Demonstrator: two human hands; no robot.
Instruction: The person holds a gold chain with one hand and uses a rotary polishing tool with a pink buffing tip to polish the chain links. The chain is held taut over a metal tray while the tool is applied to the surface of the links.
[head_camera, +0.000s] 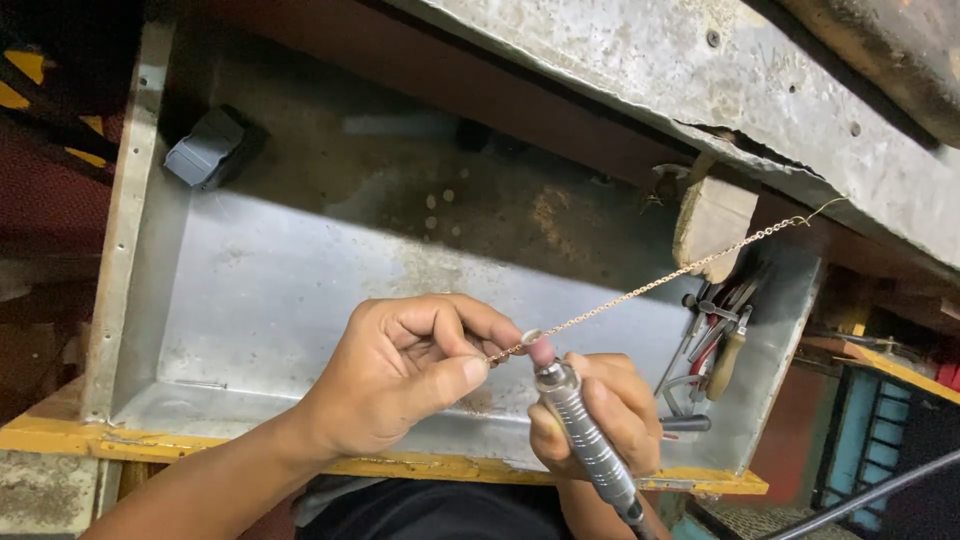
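Both bare hands meet low in the view, over the front lip of a shallow metal tray (260, 290) that serves as the landmark here. Nearest the camera, the right hand (610, 415) is curled closed around a ribbed, silver rotary handpiece (585, 435), gripping it like a thick pen with its tip pointing up and away. At that tip sits a small pinkish polishing head (541, 352), which touches a thin, copper-coloured chain (650, 287). Just beside it, the left hand (405, 375) pinches the near end of the chain between thumb and forefinger, the other fingers folded loosely into the palm. From that pinch the chain runs taut, rising diagonally above the tray's right half to a small hook point near a pale wooden peg (712, 222) that juts out over the tray's back right corner. Against the tray's right wall lies a cluster of hand tools (715, 345), pliers and handled picks, one with a wooden handle and one with red grips. At the tray's back left corner rests a small dark grey block (205, 148). Along the tray's front edge runs a yellow-painted strip (60, 437). Above the tray's back edge, a worn, scuffed grey benchtop (700, 70) crosses the upper view.
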